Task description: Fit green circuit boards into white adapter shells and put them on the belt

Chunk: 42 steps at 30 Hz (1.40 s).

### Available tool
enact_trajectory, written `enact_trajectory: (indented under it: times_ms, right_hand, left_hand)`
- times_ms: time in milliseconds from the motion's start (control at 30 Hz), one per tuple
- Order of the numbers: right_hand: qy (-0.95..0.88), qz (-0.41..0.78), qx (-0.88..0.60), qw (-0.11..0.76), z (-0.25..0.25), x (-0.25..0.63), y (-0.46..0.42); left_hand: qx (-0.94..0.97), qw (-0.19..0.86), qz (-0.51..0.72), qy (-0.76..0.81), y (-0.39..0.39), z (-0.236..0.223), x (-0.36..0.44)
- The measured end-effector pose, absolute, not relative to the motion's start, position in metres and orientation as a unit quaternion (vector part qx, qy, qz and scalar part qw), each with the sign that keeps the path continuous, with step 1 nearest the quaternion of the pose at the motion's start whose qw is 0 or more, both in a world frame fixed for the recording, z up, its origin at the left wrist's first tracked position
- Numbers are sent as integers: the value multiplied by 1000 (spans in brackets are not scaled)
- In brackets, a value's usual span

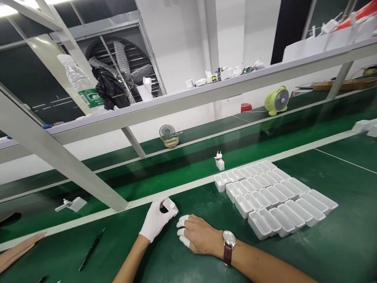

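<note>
My left hand, in a white glove, is closed around a small white plastic case above the green work surface. To its right is my right hand, with white finger cots on several fingertips and a watch on the wrist. Its fingers are apart and bent slightly down toward the table, with nothing seen in them; their undersides are hidden. Farther right stand rows of open white plastic cases, packed side by side. Behind them, a case with a two-pin plug sits on the green belt.
A co-worker's hand rests at the left edge. A black pen lies near it, and an opened plug case is on the belt. A slanted metal post and an overhead shelf frame the bench. Small fans stand behind.
</note>
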State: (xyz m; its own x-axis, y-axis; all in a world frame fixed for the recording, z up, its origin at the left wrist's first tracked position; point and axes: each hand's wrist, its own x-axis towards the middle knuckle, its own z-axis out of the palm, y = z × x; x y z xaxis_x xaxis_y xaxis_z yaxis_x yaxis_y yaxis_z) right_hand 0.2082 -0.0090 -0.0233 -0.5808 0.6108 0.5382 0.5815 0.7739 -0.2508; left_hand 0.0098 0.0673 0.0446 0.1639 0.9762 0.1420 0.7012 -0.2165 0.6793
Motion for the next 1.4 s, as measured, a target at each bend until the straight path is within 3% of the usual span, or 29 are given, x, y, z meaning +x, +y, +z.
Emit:
enact_trajectory:
  times_ms: [200, 467, 833, 1000, 1300, 1400]
  right_hand:
    - [-885, 48, -344, 310, -24, 208, -16]
    - [-870, 78, -364, 323, -31, 208, -18]
    - [-893, 69, -328, 299, -28, 206, -23]
    - [-898, 30, -322, 300, -31, 201, -24]
    - [-865, -24, -321, 384, -71, 177, -32]
    - [-879, 11, -330, 344, -83, 176, -27]
  left_hand:
    - [680, 296, 323, 588, 47, 32, 14]
    - [720, 367, 283, 516, 38, 24, 6]
    - [731, 240, 286, 571, 45, 15, 1]
    - [731, 251, 286, 566, 47, 13, -1]
    - [713, 273, 305, 569, 46, 16, -7]
    - [704, 281, 314, 571, 46, 16, -9]
